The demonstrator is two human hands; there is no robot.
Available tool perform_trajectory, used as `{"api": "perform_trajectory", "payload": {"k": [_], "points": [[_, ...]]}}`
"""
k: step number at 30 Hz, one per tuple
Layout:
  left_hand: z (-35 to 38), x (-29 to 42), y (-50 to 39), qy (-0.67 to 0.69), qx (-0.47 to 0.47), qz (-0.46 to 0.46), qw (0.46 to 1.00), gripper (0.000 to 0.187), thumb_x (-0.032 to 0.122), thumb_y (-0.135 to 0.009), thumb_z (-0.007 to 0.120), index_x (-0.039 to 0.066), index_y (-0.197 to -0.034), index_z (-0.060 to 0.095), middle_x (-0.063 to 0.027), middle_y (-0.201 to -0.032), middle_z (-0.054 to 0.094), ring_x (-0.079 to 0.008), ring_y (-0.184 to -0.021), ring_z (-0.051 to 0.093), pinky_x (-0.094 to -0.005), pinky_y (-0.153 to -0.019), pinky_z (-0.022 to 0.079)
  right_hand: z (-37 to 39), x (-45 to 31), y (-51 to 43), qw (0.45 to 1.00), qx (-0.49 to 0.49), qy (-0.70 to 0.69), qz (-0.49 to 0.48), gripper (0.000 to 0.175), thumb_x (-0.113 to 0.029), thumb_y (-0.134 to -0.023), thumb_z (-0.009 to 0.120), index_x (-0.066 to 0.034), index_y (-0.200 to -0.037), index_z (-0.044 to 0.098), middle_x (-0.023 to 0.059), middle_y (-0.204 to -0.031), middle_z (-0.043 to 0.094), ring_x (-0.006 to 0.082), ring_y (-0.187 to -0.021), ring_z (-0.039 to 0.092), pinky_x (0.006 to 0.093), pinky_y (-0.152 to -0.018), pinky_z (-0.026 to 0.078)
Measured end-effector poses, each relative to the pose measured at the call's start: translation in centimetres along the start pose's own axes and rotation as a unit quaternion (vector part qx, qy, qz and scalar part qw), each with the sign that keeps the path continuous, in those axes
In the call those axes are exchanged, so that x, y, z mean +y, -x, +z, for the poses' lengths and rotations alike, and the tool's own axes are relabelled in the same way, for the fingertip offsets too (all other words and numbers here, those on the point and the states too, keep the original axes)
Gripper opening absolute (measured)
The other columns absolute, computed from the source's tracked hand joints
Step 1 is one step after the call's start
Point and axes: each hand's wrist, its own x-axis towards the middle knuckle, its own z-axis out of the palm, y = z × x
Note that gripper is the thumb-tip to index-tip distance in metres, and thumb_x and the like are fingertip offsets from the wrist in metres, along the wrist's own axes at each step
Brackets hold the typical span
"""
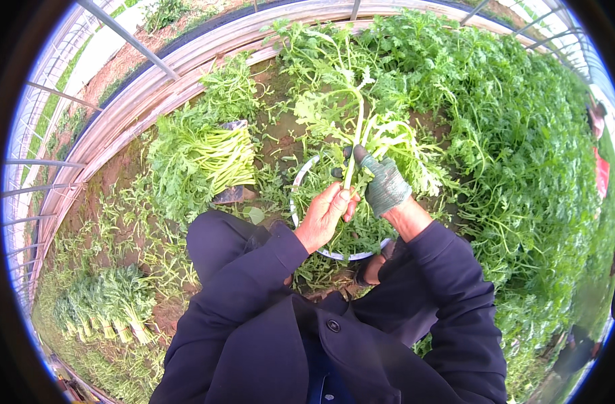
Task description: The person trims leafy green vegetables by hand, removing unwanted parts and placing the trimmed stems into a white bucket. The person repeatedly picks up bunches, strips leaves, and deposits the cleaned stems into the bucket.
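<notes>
Bare, my left hand [327,214] pinches the lower end of a pale green leafy stalk [358,121], which stands up between both hands. My right hand [385,182], in a grey-green glove with dark fingertips, grips the same stalk higher up, with more leafy stems [400,139] beside it. Both hands are over a round white-rimmed tub [293,204] filled with loose green leaves. Left of the tub, a stack of cut leafy greens [226,156] lies on a dark tray [228,196], stems to the right.
Tall leafy plants [519,151] grow densely on the right. Tied bundles of greens [113,308] stand at the lower left among scattered trimmings [130,222]. Metal hoops [130,40] and a plastic-covered edge [105,136] bound the left side. Part of a person [597,118] shows at the far right.
</notes>
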Motion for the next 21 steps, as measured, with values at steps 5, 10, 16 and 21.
{"api": "perform_trajectory", "payload": {"k": [5, 10, 16, 21], "points": [[0.2, -0.2, 0.1, 0.035, 0.023, -0.075, 0.996, 0.041, 0.041, -0.107, 0.042, 0.004, -0.096, 0.053, 0.0022, -0.070, 0.044, -0.0061, -0.060, 0.038, -0.0227, -0.054, 0.032, -0.2, 0.7, 0.0, 0.904, 0.034, 0.401, -0.143, 0.030, -0.018, -0.094, 0.059, -0.0016, -0.119, 0.064, 0.0134, -0.088, 0.065, 0.0266, -0.082, 0.062, 0.0375, -0.072, 0.049], [0.0, 0.6, -0.6, 0.035, 0.031, -0.197, 0.979, 0.039, 0.039, -0.106, 0.044, 0.005, -0.090, 0.054, 0.0065, -0.066, 0.039, -0.0038, -0.054, 0.031, -0.0230, -0.047, 0.024, -0.9, 1.0, -0.2, 0.731, 0.050, 0.648, -0.206, 0.042, -0.011, -0.090, 0.058, -0.0079, -0.131, 0.060, 0.0175, -0.086, 0.063, 0.0313, -0.074, 0.062, 0.0407, -0.063, 0.048], [-1.0, 0.1, -1.3, 0.006, -0.008, -0.338, 0.941, 0.033, 0.031, -0.096, 0.056, 0.005, -0.077, 0.058, 0.0031, -0.056, 0.043, -0.0108, -0.049, 0.041, -0.0278, -0.045, 0.030, -0.9, 2.4, -0.2, 0.684, 0.016, 0.693, -0.225, 0.030, -0.022, -0.091, 0.062, -0.0069, -0.117, 0.066, 0.0161, -0.078, 0.065, 0.0348, -0.071, 0.064, 0.0455, -0.068, 0.050], [-1.3, -2.2, 0.4, -0.652, -0.074, 0.012, 0.754, 0.021, 0.028, -0.081, 0.066, 0.010, -0.070, 0.069, -0.0129, -0.068, 0.066, -0.0351, -0.067, 0.067, -0.0458, -0.060, 0.052, 0.0, 2.0, 0.0, 0.757, -0.038, 0.631, -0.166, 0.034, -0.028, -0.078, 0.071, -0.0052, -0.102, 0.065, 0.0197, -0.091, 0.069, 0.0385, -0.086, 0.067, 0.0435, -0.075, 0.053]]}}
